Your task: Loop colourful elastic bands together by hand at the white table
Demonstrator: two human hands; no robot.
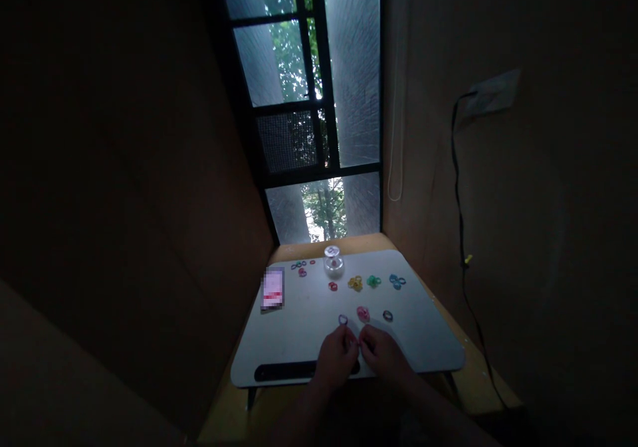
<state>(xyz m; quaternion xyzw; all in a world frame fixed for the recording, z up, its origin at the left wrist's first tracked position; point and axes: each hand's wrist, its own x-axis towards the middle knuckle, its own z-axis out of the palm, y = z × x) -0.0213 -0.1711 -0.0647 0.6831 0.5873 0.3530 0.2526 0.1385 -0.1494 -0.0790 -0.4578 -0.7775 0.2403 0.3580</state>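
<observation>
My left hand (339,354) and my right hand (381,353) are close together above the front of a white lap table. The fingers of both are pinched; whatever is between them is too small and dark to make out. Just beyond my left fingers lies a pale purple ring (343,319), like a small hair tie. A pink bunch of rings (363,313) lies past my right hand, with a dark ring (387,315) to its right. Farther back are red rings (333,286), yellow rings (355,283), green rings (373,281) and blue rings (397,281).
A clear lidded jar (333,262) stands at the table's back. Mixed rings (299,266) lie at the back left, above a blurred pink card or packet (272,289). A black slot (284,371) runs along the front edge. A cable (458,188) hangs on the right wall.
</observation>
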